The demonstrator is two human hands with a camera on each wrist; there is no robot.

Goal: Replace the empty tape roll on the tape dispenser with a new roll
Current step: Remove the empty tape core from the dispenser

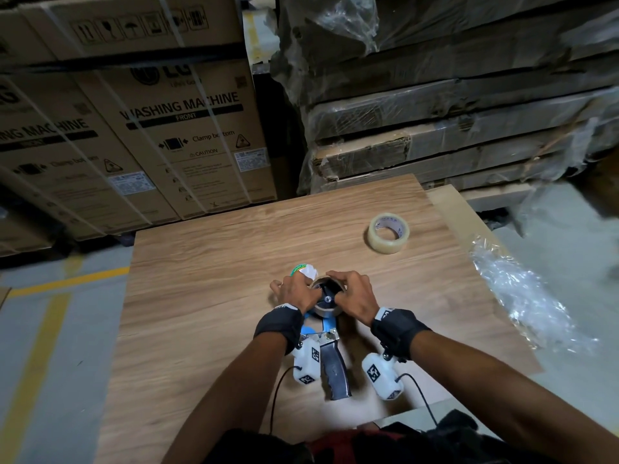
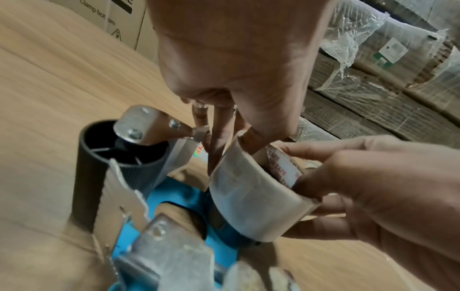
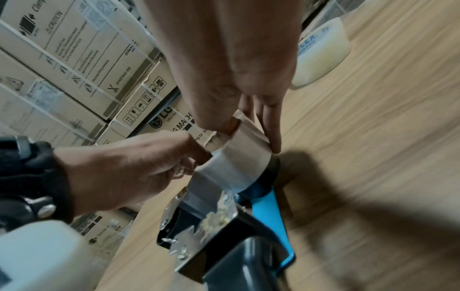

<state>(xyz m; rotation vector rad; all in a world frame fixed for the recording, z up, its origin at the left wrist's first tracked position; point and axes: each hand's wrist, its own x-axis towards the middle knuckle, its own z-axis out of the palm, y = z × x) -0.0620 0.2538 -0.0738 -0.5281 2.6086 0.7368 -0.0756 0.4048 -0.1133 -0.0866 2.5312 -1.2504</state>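
Note:
The tape dispenser (image 1: 330, 333) lies flat on the wooden table (image 1: 217, 296), its blue frame (image 2: 174, 196) down and its dark handle (image 1: 336, 373) pointing toward me. The empty tape roll (image 1: 326, 289), a brown cardboard core, sits around the black hub. My left hand (image 1: 296, 289) grips its left side and my right hand (image 1: 350, 291) its right side, thumbs inside the rim. The wrist views show the core (image 2: 246, 196) (image 3: 239, 157) pinched between fingers and thumbs. The new clear tape roll (image 1: 388, 233) (image 3: 321, 55) lies flat at the far right, untouched.
A small white and green object (image 1: 304, 271) lies just beyond my left hand. Crumpled plastic film (image 1: 522, 296) hangs over the table's right edge. Washing machine cartons (image 1: 150, 145) stand behind on the left, wrapped flat packs (image 1: 452, 122) on the right.

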